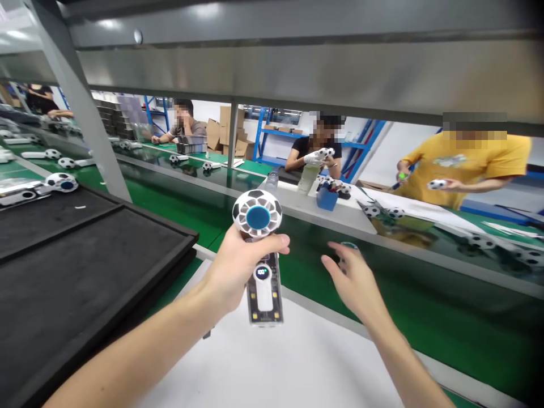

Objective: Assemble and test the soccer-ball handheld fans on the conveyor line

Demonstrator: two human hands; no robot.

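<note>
A handheld device point(264, 294) with a clear body, a small lit display and a round football-patterned head stands upright in front of me. My left hand point(240, 260) is wrapped round its neck, just under the head, with the thumb across the front. To the right, my right hand point(351, 272) has its thumb and fingers apart over the green belt. Behind its fingers a small round object point(350, 246) partly shows; I cannot make out whether the hand touches it.
Black foam trays point(85, 255) lie at the left, beside a white work surface point(272, 368). The green belt point(301, 266) crosses ahead. Beyond it are a blue box point(327, 196), more football-patterned devices point(482, 242) and several people. A slanted metal post point(91, 113) rises at the left.
</note>
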